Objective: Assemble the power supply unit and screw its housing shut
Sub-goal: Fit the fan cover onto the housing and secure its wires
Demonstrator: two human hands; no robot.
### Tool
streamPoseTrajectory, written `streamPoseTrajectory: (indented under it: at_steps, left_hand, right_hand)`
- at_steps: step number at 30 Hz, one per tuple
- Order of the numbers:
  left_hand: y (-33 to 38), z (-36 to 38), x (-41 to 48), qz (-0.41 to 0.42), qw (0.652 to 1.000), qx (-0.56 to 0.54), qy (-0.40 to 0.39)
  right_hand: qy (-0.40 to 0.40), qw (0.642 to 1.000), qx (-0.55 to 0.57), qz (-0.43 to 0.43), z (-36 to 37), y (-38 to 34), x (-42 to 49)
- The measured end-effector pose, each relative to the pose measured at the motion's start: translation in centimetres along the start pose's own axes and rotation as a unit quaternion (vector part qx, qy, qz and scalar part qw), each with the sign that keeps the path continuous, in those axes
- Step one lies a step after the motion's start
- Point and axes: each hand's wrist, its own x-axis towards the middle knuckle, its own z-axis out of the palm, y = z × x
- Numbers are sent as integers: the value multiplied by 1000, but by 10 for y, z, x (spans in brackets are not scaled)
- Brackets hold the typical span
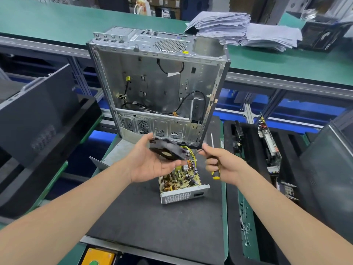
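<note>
LIGHT: you have bright, even overhead light | SHADOW: soft, faint under your hands on the dark mat | GLARE: mild sheen on the metal computer case | BLUR: paper stack and far corners smeared | DISTORTION: your desk edges bow, forearms stretch toward the frame borders

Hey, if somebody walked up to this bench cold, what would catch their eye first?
Probably the big bare-metal computer case standing open at the centre back of the dark work mat. In front of it, the left hand holds a black cooling fan while the right hand grips a yellow-and-black-handled screwdriver. Beneath them sits the open power supply unit, its yellowish circuit board exposed.
</note>
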Motion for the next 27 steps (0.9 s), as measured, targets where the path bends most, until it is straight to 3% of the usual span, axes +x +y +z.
streamPoseTrajectory:
  at_steps: [4, 9, 16, 20, 27]
  left_hand:
    - [0, -3, 2, -36, 998, 57, 21]
    - [-5, -3, 5, -50, 982, 177, 47]
    - [-8, -7, 8, 37, 963, 248, 103]
    - [-10, 0, 9, 28, 936, 344, 67]
    - [-16, 2, 11, 35, 926, 375, 20]
  right_hand:
    - [6, 991, 135, 16, 1, -4, 1]
    - [35, 981, 189, 10, 8, -13, -5]
    - [81, 981, 176, 2, 6, -18, -4]
    - [89, 982, 169, 8, 7, -15, -1]
    - [78, 988, 132, -8, 9, -16, -1]
